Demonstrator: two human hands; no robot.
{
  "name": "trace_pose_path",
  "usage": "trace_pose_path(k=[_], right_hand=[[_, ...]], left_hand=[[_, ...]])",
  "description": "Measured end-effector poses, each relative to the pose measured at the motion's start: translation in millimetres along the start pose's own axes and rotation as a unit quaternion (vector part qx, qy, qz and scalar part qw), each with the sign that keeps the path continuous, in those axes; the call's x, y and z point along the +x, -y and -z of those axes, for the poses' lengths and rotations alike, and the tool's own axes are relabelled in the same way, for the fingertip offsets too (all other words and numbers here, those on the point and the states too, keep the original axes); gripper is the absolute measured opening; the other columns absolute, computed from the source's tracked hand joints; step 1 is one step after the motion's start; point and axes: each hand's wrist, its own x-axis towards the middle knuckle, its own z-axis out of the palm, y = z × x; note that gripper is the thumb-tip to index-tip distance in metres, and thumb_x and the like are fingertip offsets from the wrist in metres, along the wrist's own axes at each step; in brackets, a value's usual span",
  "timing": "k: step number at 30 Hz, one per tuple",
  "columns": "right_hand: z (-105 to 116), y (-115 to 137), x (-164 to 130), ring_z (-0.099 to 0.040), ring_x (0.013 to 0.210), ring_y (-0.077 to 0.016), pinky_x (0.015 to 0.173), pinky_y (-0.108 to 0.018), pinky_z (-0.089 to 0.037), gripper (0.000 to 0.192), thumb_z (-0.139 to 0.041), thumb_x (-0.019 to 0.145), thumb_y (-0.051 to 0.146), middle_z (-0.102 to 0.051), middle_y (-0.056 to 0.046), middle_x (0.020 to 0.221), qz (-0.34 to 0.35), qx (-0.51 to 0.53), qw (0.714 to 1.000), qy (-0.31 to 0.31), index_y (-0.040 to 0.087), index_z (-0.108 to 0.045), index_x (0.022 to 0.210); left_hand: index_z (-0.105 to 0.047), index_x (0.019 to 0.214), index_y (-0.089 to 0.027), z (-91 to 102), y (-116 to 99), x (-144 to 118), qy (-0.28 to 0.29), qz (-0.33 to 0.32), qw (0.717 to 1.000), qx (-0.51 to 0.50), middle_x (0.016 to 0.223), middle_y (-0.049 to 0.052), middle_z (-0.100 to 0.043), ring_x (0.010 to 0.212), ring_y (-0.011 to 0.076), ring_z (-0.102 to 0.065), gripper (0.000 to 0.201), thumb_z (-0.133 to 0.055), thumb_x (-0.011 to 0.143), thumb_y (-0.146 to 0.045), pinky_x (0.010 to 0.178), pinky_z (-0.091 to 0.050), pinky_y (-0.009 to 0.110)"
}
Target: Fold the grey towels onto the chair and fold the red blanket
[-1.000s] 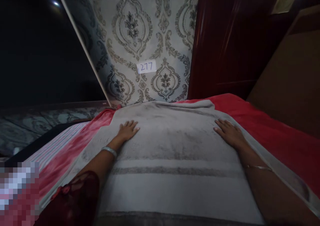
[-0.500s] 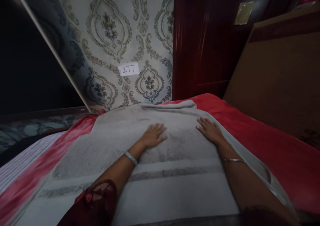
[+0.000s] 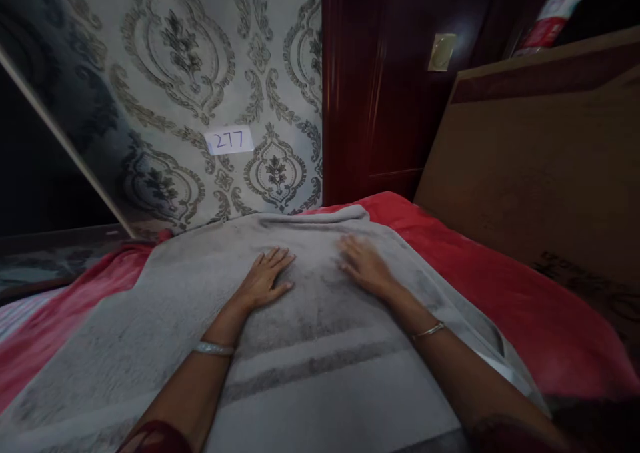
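A grey towel (image 3: 300, 346) with paler and darker bands is spread out in front of me, its far edge rumpled into a small fold. My left hand (image 3: 264, 278) lies palm down on it, left of the middle, fingers spread. Farther right, my right hand (image 3: 364, 263) is over the towel with its fingers stretched out and smeared by motion; whether it presses on the cloth I cannot tell. Neither hand grasps anything. Beneath the towel lies a red blanket (image 3: 450, 253), showing along both sides.
A patterned wall (image 3: 270, 99) with a paper label (image 3: 230, 140) reading 277 rises behind the towel. Dark red wood panelling (image 3: 380, 106) stands beside it. At right leans a large cardboard box (image 3: 540, 166), with a bottle (image 3: 550, 19) behind its top edge. A dark screen-like panel (image 3: 40, 159) is at left.
My right hand has moved left across the towel, closer to my left hand. My left hand stays flat with fingers spread. The view has turned slightly right, bringing the bottle into sight.
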Motion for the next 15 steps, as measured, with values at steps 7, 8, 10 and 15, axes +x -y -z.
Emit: trace_pose_path(k=[7, 8, 10, 15], right_hand=[[-16.9, 3.6, 13.5, -0.016, 0.153, -0.0246, 0.123, -0.052, -0.012, 0.063, -0.033, 0.101, 0.063, -0.023, -0.001, 0.166, -0.007, 0.016, 0.990, 0.141, 0.035, -0.033, 0.157], [-13.3, -13.0, 11.8, -0.015, 0.153, -0.0240, 0.123, -0.051, -0.012, 0.060, -0.034, 0.101, 0.061, -0.023, 0.000, 0.166, -0.079, -0.004, 0.987, 0.137, 0.035, -0.034, 0.156], [-3.5, -46.8, 4.4, -0.016, 0.153, -0.0261, 0.122, -0.055, -0.014, 0.059, -0.030, 0.103, 0.056, -0.023, -0.003, 0.166, -0.227, -0.038, 0.966, 0.117, 0.032, -0.033, 0.157], [12.0, -81.0, -14.1, -0.021, 0.151, -0.0351, 0.115, -0.064, -0.025, 0.067, -0.017, 0.102, 0.055, -0.024, -0.014, 0.165, -0.402, -0.073, 0.911, 0.058, 0.021, -0.028, 0.159]], left_hand=[[-0.036, 0.155, -0.034, -9.1, 2.0, 6.4, 0.042, -0.014, 0.999, -0.027, 0.164, 0.004, -0.030, 0.153, 0.0304, -0.023, 0.067, -0.042, 0.095, -0.062, 0.122, -0.018, 0.059], [-0.036, 0.155, -0.034, -10.3, 3.5, 7.0, 0.041, -0.013, 0.999, -0.027, 0.164, 0.003, -0.030, 0.152, 0.0303, -0.024, 0.067, -0.041, 0.095, -0.063, 0.123, -0.018, 0.058], [-0.036, 0.155, -0.034, -12.9, 6.8, 8.5, 0.038, -0.013, 0.999, -0.028, 0.163, 0.003, -0.031, 0.152, 0.0297, -0.024, 0.066, -0.040, 0.095, -0.062, 0.123, -0.019, 0.057], [-0.037, 0.155, -0.032, -16.6, 11.1, 13.1, 0.023, 0.015, 0.999, -0.026, 0.163, 0.005, -0.031, 0.152, 0.0297, -0.025, 0.065, -0.039, 0.096, -0.059, 0.122, -0.020, 0.057]])
